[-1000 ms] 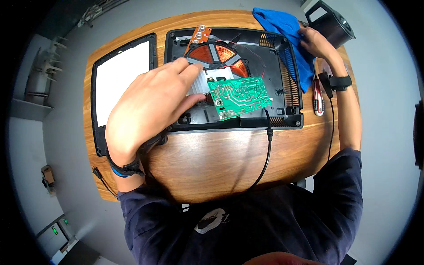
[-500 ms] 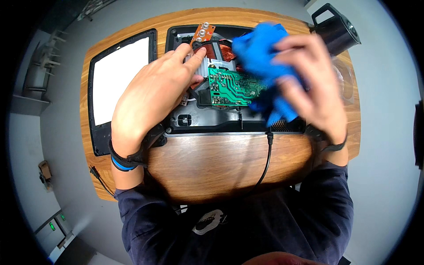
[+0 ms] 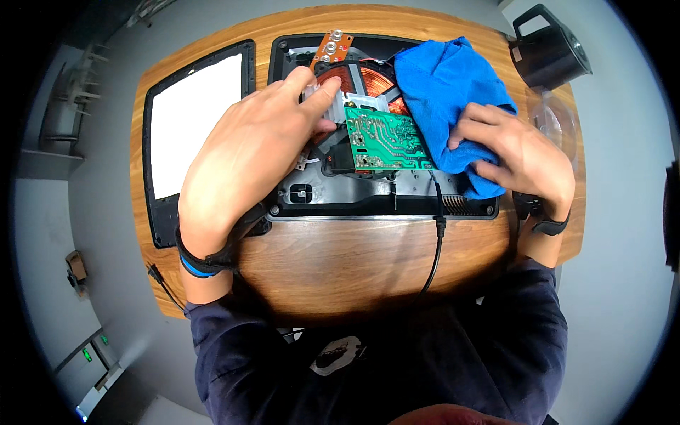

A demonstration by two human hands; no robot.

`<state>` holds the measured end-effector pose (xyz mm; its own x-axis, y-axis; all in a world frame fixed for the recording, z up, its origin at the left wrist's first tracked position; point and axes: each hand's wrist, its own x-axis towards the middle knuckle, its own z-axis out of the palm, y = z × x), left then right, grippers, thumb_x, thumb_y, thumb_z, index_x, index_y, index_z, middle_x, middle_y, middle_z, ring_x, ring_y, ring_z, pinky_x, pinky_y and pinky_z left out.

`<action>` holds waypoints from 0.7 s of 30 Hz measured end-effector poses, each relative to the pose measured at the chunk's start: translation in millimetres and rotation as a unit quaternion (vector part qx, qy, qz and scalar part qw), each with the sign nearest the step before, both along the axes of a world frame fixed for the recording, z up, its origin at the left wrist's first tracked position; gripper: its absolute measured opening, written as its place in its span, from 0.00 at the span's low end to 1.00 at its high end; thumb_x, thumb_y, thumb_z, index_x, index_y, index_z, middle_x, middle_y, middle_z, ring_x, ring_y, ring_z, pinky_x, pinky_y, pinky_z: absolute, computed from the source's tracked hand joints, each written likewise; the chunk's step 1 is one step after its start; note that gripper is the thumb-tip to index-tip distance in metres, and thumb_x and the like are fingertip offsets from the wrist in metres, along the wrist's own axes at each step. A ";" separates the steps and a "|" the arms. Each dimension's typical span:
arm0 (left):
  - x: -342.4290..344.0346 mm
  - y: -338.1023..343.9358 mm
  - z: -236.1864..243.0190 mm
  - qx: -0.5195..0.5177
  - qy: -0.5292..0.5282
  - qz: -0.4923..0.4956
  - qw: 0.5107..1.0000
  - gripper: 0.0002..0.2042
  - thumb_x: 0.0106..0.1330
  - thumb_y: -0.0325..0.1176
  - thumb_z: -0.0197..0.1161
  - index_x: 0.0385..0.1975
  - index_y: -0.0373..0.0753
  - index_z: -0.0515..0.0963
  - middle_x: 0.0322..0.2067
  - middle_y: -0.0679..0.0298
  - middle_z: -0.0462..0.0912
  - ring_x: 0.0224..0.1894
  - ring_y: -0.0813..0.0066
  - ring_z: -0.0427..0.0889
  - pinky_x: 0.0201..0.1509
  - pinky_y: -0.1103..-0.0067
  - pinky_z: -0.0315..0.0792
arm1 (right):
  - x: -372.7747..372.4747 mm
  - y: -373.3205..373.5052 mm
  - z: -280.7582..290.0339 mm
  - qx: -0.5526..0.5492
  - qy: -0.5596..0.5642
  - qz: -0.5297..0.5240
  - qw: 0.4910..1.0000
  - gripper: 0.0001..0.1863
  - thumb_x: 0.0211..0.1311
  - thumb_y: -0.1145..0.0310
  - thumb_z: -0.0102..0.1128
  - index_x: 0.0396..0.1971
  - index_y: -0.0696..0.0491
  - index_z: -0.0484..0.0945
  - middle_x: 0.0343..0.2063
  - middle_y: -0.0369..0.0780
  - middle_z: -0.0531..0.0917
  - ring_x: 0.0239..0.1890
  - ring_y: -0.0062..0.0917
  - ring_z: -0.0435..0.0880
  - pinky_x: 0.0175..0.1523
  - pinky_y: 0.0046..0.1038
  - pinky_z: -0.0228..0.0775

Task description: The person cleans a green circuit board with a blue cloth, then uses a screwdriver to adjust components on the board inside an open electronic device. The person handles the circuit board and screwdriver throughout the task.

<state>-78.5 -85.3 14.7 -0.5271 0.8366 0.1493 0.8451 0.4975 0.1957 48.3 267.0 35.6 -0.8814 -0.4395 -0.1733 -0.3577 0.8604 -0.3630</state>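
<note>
Near the frame's centre, the left hand (image 3: 258, 138) grips the finned heatsink (image 3: 338, 113) beside a green circuit board (image 3: 386, 138); right of centre, the right hand's (image 3: 517, 152) curled fingers clutch a blue cloth (image 3: 453, 85) overlapping the board's right edge.

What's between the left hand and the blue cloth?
The head view shows a green circuit board, silver heat sink and part of a copper coil between the left hand and blue cloth.

A rumpled blue cloth (image 3: 450, 81) lay bunched over the right side of an open black housing (image 3: 333, 204) and overlapped the right edge of a green circuit board (image 3: 382, 138) that sat soldered face up, near a silver heat sink (image 3: 371, 103) and round copper coil (image 3: 377, 83)
</note>
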 end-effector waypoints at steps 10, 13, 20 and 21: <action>4.7 7.0 0.6 0.004 0.060 -0.011 0.998 0.27 0.76 0.28 0.69 0.76 0.42 0.79 0.57 0.57 0.83 0.55 0.49 0.89 0.56 0.58 0.83 | -7.7 -59.3 -21.3 -0.099 0.123 0.073 0.985 0.44 0.65 0.63 0.80 0.81 0.46 0.74 0.83 0.50 0.68 0.79 0.53 0.73 0.80 0.50 0.72; 4.3 3.4 0.8 0.006 0.062 -0.017 0.998 0.25 0.79 0.32 0.69 0.74 0.41 0.80 0.57 0.57 0.83 0.54 0.49 0.89 0.55 0.59 0.82 | -8.1 -49.0 -8.3 -0.064 0.111 0.060 0.990 0.36 0.66 0.66 0.78 0.75 0.44 0.79 0.69 0.44 0.80 0.67 0.49 0.82 0.67 0.47 0.79; 4.9 8.3 -0.1 0.031 0.059 -0.025 0.997 0.23 0.81 0.38 0.68 0.72 0.41 0.82 0.55 0.58 0.84 0.52 0.50 0.88 0.53 0.59 0.81 | -1.9 -20.3 7.3 0.002 0.047 0.028 0.999 0.23 0.63 0.72 0.71 0.60 0.48 0.86 0.46 0.42 0.86 0.50 0.46 0.90 0.50 0.46 0.83; 5.3 8.7 0.9 0.030 0.058 -0.026 0.998 0.22 0.81 0.38 0.68 0.72 0.41 0.82 0.54 0.58 0.84 0.52 0.50 0.88 0.53 0.59 0.81 | -1.1 -18.7 9.2 0.006 0.036 0.022 0.999 0.23 0.63 0.72 0.71 0.59 0.49 0.86 0.46 0.42 0.87 0.49 0.47 0.90 0.50 0.47 0.83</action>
<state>-73.2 -76.6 15.6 -0.4600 0.8495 0.2582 0.8879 0.4434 0.1226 47.2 248.3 44.8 -0.8719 -0.4756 -0.1165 -0.4192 0.8479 -0.3245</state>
